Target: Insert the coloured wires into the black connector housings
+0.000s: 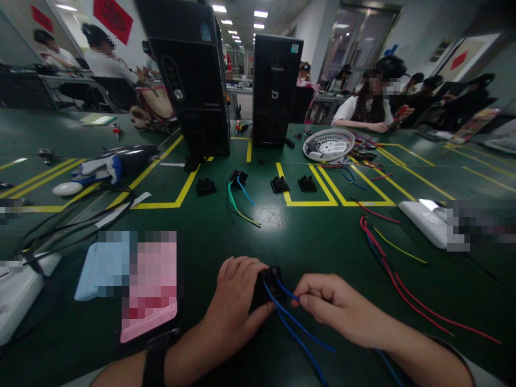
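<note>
My left hand is wrapped round the side of a small black socket module, holding it near the table's front edge. Metal terminals show on the module's upper face. Blue wires run from it down toward the lower right. Between thumb and forefinger, my right hand pinches a blue wire just right of the module. That wire's other end meets one of the terminals; how firmly it sits there I cannot tell. Fingers of my left hand hide the module's left side.
Farther back lie similar black modules, one with green and blue wires. Red wires are on the right, below a white basket. Two black computer towers stand behind. A pink case lies left. Another person sits across.
</note>
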Demonstrator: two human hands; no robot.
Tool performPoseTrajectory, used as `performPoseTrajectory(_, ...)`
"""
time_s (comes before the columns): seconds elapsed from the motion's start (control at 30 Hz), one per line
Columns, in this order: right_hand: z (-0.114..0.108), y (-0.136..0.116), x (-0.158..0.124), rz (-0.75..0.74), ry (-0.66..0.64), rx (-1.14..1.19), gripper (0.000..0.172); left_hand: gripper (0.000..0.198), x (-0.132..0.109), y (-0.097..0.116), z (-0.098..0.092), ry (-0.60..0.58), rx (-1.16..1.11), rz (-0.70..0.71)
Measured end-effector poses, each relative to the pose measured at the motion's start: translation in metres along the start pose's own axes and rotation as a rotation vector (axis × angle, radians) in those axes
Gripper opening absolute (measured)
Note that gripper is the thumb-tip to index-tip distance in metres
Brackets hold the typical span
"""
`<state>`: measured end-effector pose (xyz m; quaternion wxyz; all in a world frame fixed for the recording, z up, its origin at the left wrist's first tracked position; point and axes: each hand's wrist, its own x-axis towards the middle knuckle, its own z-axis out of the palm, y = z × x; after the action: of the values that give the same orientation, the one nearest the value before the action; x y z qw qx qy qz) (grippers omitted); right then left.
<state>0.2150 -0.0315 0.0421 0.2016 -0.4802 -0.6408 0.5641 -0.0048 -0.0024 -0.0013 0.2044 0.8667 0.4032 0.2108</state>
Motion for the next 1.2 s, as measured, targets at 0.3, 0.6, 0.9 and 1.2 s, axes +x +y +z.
performPoseTrajectory(0.3, 0.0001, 0.0019, 0.0014, -0.045, -0.146, -0.349, 0.029, 0.040, -0.0011, -0.0034, 0.0029, 0.017, 0.005, 0.009)
performPoseTrajectory(0.6, -0.0009, 0.0005, 0.0027, -0.063, -0.087, -0.097, 0.029, 0.039, -0.0005, -0.0002, 0.0008, 0.000, 0.014, 0.005)
performPoseTrajectory(0.9, -0.0013, 0.0059, 0.0032, -0.092, -0.162, -0.398, 0.028, 0.040, -0.0010, 0.0012, -0.0003, -0.001, -0.013, -0.007)
performPoseTrajectory(1.2, -0.0021, -0.0031, 0.0045, -0.131, -0.084, -0.106, 0.032, 0.040, 0.0009, 0.0033, -0.0020, -0.041, -0.017, -0.001)
